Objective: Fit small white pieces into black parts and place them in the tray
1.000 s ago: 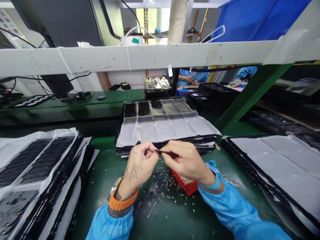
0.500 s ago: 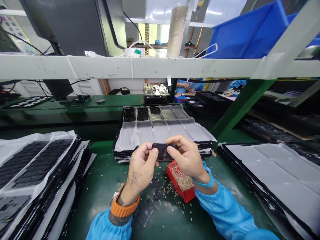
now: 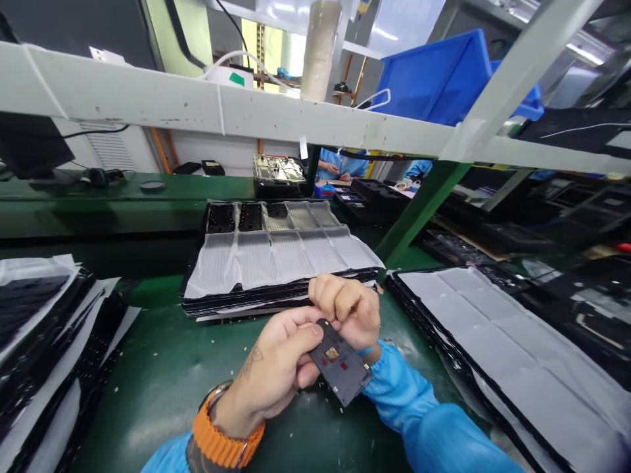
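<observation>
A flat black plastic plate [image 3: 340, 380] with a square opening and small slots is tilted in front of me. My left hand [image 3: 283, 358] grips its upper left edge between thumb and fingers. Red and tan show through the openings. My right hand [image 3: 348, 309] is curled closed at the plate's top corner; its fingertips are partly hidden, so I cannot make out what they pinch. A few pale small bits are scattered on the green tabletop [image 3: 172, 368] around the hands.
Ahead lies a stack of trays [image 3: 280, 256] under white liner, with several black parts in its back pockets. More stacked trays flank me, left [image 3: 64, 355] and right [image 3: 497, 341]. A white shelf beam [image 3: 266, 118] crosses above, bearing a blue bin [image 3: 428, 79]. Another person's hands [image 3: 338, 172] show behind.
The black plate has turned from level to slanted, showing its broad face, and come lower. My right hand has curled up at its top. The view has swung right; the red box is mostly covered.
</observation>
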### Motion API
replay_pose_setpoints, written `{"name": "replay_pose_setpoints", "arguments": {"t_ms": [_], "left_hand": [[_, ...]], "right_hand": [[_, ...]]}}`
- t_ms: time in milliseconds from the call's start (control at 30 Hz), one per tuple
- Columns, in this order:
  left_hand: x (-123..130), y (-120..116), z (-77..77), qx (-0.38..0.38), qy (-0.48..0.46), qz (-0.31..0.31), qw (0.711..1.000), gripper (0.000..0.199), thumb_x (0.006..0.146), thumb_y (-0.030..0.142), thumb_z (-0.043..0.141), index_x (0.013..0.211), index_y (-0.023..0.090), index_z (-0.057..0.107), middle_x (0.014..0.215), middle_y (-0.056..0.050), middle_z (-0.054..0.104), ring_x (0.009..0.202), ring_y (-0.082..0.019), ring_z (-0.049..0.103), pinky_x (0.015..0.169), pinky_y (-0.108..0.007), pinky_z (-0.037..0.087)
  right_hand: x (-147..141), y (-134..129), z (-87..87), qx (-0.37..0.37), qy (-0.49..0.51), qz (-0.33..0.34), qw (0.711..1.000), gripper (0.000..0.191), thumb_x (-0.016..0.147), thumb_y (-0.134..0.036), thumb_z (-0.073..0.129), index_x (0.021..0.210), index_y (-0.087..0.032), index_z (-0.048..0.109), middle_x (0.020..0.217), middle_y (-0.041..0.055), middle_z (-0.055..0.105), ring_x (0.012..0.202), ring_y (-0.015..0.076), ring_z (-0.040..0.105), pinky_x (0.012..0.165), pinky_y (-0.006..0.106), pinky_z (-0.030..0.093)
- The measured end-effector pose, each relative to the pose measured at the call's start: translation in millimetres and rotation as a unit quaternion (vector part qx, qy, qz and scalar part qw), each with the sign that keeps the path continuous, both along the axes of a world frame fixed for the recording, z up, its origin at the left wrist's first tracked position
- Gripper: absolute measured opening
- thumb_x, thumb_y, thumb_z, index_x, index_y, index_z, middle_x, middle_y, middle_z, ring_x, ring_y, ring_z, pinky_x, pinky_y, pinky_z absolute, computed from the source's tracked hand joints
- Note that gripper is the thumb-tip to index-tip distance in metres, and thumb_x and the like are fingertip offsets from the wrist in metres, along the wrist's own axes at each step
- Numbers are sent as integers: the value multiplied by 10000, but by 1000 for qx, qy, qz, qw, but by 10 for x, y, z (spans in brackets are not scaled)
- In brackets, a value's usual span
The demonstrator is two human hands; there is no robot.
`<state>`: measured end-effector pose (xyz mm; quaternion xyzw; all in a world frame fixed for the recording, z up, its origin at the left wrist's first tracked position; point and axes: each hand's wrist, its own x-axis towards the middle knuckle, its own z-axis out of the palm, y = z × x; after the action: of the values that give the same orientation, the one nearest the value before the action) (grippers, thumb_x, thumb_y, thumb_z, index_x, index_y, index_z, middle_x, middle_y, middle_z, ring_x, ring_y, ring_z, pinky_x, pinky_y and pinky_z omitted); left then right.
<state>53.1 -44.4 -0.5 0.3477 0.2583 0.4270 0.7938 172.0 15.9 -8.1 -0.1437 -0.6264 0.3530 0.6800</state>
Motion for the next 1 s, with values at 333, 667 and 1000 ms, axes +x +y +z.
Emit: {"name": "replay_pose_setpoints", "arguments": {"t_ms": [333, 667, 1000], "left_hand": [[92, -22, -116, -21, -43, -38, 998, 282, 797, 351, 780, 799, 156, 577, 503, 97, 421, 346, 1, 236, 352, -147, 155], [148, -33, -134, 34, -53, -38, 997, 369, 830, 454, 790, 847, 148, 584, 468, 109, 401, 369, -20, 242, 397, -183, 174], [50, 3, -81, 58, 6, -23, 998, 368, 831, 465, 776, 847, 143, 599, 508, 97, 451, 365, -16, 290, 390, -166, 210]], "right_hand": [[109, -66, -101, 33, -91, 34, 995, 691, 956, -744, 343, 462, -266, 268, 354, -36, 246, 362, 140, 229, 497, 367, 369], [80, -125, -39, 104, -12, 74, 992, 478, 1000, -435, 433, 580, -229, 337, 448, -34, 293, 412, 137, 237, 524, 332, 300], [73, -77, -29, 121, 3, 82, 989, 428, 1015, -471, 473, 665, -225, 483, 491, -34, 365, 457, 141, 345, 540, 327, 365]]}}
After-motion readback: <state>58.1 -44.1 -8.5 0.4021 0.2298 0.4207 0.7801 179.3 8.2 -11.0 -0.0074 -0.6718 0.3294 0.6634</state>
